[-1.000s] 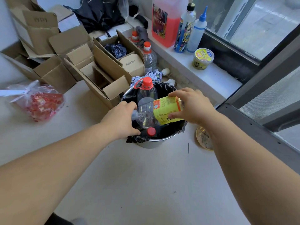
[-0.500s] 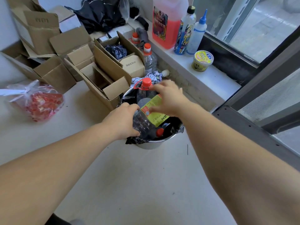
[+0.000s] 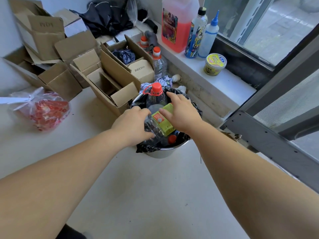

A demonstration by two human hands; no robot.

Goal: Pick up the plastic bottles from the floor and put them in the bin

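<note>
Over the bin (image 3: 170,150), the right hand (image 3: 183,113) has gone from gripping to pressing the yellow-labelled bottle (image 3: 162,122) flat-fingered, the left hand (image 3: 133,125) gripping a clear bottle (image 3: 152,131), nearly binned.

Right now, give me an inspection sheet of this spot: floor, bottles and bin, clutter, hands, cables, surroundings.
Surface: pale floor, bare in front of the bin.
Job's things: bin with black liner, heaped with bottles; labelled bottle lies on top; tall bottle stands upright in it; two capped bottles still stand by the boxes.
Clutter: open boxes; red bag.
Grippers: left hand grips the labelled bottle's clear end; right hand presses on its label, fingers spread.
Cables: nothing seen.
Surroundings: window sill with pink jug, cup.
</note>
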